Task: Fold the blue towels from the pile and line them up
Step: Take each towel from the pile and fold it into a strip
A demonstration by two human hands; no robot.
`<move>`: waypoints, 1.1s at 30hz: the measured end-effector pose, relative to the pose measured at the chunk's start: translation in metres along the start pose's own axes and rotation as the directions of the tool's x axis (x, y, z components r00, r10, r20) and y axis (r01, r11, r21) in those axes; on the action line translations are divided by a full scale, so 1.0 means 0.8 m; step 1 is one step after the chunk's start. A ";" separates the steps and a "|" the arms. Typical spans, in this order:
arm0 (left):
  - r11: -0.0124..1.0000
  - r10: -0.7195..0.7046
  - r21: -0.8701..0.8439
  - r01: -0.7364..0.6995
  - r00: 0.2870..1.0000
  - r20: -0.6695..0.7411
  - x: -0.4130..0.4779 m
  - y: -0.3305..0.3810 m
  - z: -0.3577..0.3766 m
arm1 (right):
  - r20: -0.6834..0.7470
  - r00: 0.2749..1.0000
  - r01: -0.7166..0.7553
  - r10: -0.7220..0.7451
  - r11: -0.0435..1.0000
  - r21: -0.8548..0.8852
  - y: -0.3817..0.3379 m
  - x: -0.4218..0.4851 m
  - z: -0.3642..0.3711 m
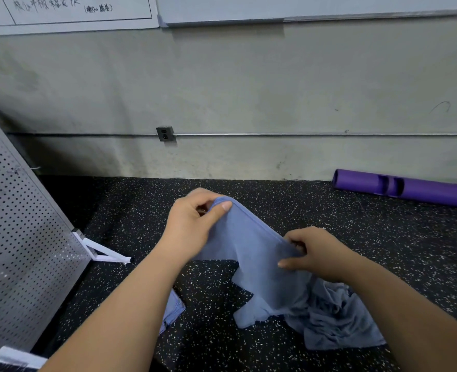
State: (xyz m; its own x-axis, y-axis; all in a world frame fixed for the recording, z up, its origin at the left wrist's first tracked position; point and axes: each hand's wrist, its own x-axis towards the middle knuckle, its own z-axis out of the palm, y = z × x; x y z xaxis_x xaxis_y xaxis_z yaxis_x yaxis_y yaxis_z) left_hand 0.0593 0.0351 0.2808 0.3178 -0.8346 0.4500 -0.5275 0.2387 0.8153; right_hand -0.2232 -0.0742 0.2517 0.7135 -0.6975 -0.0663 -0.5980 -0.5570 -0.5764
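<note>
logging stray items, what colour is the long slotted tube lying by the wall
Purple. The long slotted tube shows best in the head view, the only one.

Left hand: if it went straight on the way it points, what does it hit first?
Left hand pinches the towel. Past that, probably only floor until the wall, left of the purple tube; depth is unclear.

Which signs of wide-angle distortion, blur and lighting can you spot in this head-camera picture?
Head view: both forearms swell toward the bottom edge, a wide-angle effect; light is soft and even, with a faint shadow under the whiteboard; the left hand, right hand and towel look slightly soft; the wall writing is blurred.
</note>
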 end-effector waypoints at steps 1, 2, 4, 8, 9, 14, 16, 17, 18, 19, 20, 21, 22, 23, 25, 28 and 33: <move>0.999 -0.033 -0.037 0.032 0.998 -0.044 0.001 0.000 -0.003 | 0.001 1.000 -0.008 0.008 0.999 -0.033 0.002 -0.001 -0.003; 0.995 -0.072 -0.074 0.066 0.994 -0.085 0.002 -0.002 -0.006 | -0.009 1.000 -0.015 0.015 0.999 -0.052 0.004 -0.001 -0.007; 0.986 -0.136 -0.114 0.120 0.980 -0.146 0.004 -0.008 -0.014 | -0.064 0.998 -0.026 0.024 0.999 -0.032 0.008 -0.002 -0.018; 0.980 -0.198 -0.055 0.191 0.959 -0.201 0.005 -0.016 -0.023 | -0.193 0.981 -0.022 0.030 0.999 0.039 0.008 -0.011 -0.036; 0.979 -0.206 -0.031 0.204 0.954 -0.217 0.005 -0.017 -0.024 | -0.229 0.973 -0.020 0.030 0.999 0.047 0.008 -0.013 -0.039; 0.965 -0.260 -0.035 0.260 0.933 -0.248 0.005 -0.023 -0.025 | -0.351 0.936 0.020 0.019 0.994 0.106 0.011 -0.023 -0.053; 0.958 -0.281 -0.015 0.286 0.932 -0.228 0.005 -0.024 -0.024 | -0.386 0.922 0.039 0.014 0.991 0.128 0.012 -0.025 -0.056; 0.955 -0.290 -0.006 0.296 0.931 -0.223 0.005 -0.025 -0.023 | -0.403 0.915 0.044 0.014 0.990 0.134 0.012 -0.026 -0.056; 0.953 -0.296 -0.006 0.302 0.929 -0.222 0.005 -0.025 -0.023 | -0.422 0.907 0.048 0.014 0.990 0.136 0.013 -0.026 -0.056; 0.951 -0.303 -0.015 0.308 0.927 -0.222 0.005 -0.025 -0.023 | -0.440 0.898 0.051 0.014 0.989 0.137 0.014 -0.026 -0.056; 0.949 -0.312 -0.027 0.314 0.924 -0.221 0.005 -0.025 -0.023 | -0.457 0.889 0.055 0.014 0.989 0.137 0.015 -0.026 -0.056; 0.946 -0.323 -0.045 0.322 0.920 -0.223 0.005 -0.025 -0.023 | -0.474 0.881 0.064 0.009 0.989 0.137 0.015 -0.026 -0.057; 0.941 -0.337 -0.067 0.331 0.913 -0.228 0.006 -0.025 -0.023 | -0.489 0.872 0.073 0.001 0.989 0.132 0.016 -0.026 -0.058; 0.935 -0.354 -0.094 0.341 0.905 -0.236 0.006 -0.025 -0.023 | -0.500 0.866 0.083 -0.012 0.989 0.121 0.016 -0.025 -0.059; 0.923 -0.383 -0.142 0.358 0.889 -0.250 0.007 -0.026 -0.022 | -0.507 0.861 0.099 -0.037 0.990 0.096 0.014 -0.026 -0.061; 0.908 -0.414 -0.182 0.377 0.874 -0.255 0.007 -0.027 -0.022 | -0.494 0.869 0.091 -0.041 0.993 0.079 0.013 -0.025 -0.061; 0.912 -0.407 -0.186 0.367 0.870 -0.280 0.006 -0.022 -0.021 | -0.449 0.893 0.045 -0.037 0.999 0.007 0.019 -0.023 -0.059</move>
State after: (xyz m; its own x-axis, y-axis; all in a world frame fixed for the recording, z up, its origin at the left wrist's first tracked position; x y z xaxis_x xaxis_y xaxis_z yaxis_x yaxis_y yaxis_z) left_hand 0.0833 0.0354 0.2746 0.7112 -0.6841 0.1617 -0.2181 0.0039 0.9759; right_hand -0.2625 -0.0914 0.2823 0.4952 -0.8043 0.3284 -0.5626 -0.5849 -0.5843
